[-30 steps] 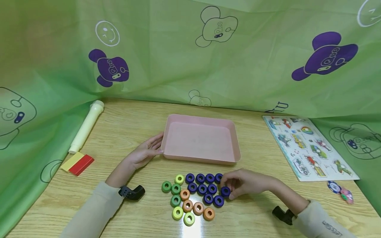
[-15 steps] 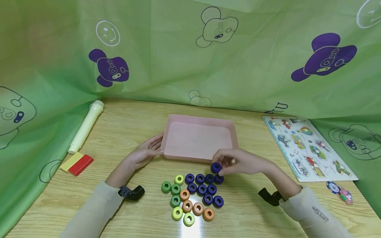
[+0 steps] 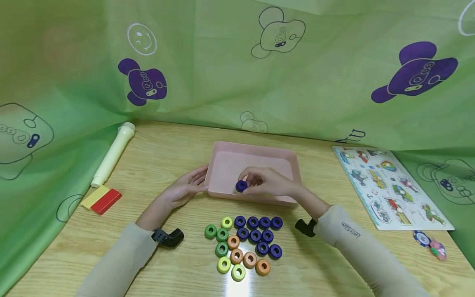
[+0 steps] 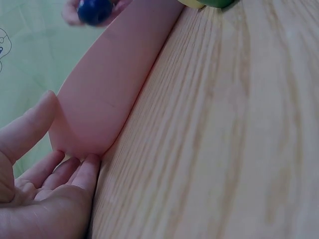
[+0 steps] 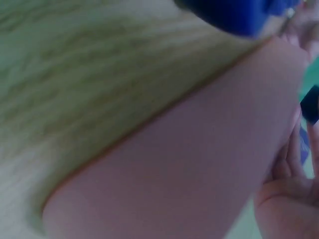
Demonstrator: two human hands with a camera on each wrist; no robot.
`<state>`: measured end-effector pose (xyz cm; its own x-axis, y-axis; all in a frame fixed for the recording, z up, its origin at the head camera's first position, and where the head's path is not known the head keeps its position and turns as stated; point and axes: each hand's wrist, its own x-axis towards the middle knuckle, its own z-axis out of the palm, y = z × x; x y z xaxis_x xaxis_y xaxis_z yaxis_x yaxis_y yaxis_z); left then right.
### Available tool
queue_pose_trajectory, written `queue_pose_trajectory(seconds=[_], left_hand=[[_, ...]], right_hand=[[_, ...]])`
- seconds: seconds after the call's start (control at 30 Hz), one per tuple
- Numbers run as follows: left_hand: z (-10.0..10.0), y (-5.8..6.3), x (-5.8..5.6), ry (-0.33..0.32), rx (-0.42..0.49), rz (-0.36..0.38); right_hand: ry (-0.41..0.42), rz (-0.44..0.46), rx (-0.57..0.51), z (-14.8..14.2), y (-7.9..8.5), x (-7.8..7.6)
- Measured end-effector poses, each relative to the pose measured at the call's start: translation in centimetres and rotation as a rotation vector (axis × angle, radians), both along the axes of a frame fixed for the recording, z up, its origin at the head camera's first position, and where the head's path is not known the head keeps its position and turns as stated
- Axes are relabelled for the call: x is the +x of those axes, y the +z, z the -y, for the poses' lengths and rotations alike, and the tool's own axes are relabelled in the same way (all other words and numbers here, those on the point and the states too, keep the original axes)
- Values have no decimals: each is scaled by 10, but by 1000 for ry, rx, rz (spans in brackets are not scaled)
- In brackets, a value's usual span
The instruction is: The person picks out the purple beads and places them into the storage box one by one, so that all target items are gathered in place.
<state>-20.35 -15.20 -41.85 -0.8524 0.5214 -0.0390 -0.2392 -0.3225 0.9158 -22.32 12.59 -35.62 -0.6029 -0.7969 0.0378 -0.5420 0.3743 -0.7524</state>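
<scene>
My right hand (image 3: 269, 181) pinches a dark blue ring-shaped bead (image 3: 241, 186) between thumb and fingers, over the pink tray (image 3: 256, 199). In the right wrist view this bead (image 5: 311, 104) shows at the right edge, above the tray's blurred outer wall (image 5: 184, 149). Against the tray's left end rests my left hand (image 3: 185, 189), its fingers and thumb extended. The left wrist view has its thumb near the rim and its fingertips low on the outer wall (image 4: 107, 84). Several dark blue beads (image 3: 255, 236) lie in rows on the table in front of the tray.
Green beads (image 3: 222, 235), orange beads (image 3: 250, 260) and yellow beads (image 3: 224, 265) lie left of and below the blue ones. A cream stick (image 3: 113, 154) and yellow and red blocks (image 3: 105, 201) are at left. A picture puzzle board (image 3: 393, 187) and small trinkets (image 3: 438, 249) are at right.
My right hand has lifted a dark blue bead from the right side of the group and carried it up and left over the tray. My left hand has stayed at the tray's end.
</scene>
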Motion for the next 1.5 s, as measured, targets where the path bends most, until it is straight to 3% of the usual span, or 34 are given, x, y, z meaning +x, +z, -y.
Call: queue_pose_trajectory(seconds=[0.2, 0.4, 0.67, 1.03, 1.5], left_hand=[[-1, 2, 0, 5, -3, 6], [0, 4, 1, 5, -5, 6], [1, 4, 1, 9, 10, 22], [0, 0, -1, 0, 13, 11], [0, -1, -1, -3, 13, 11]], right_hand=[[-72, -20, 84, 13, -13, -2], [-61, -92, 183, 23, -21, -6], [-67, -113, 250, 34, -24, -8], [-100, -53, 204, 56, -27, -8], [-84, 142, 120, 68, -27, -7]])
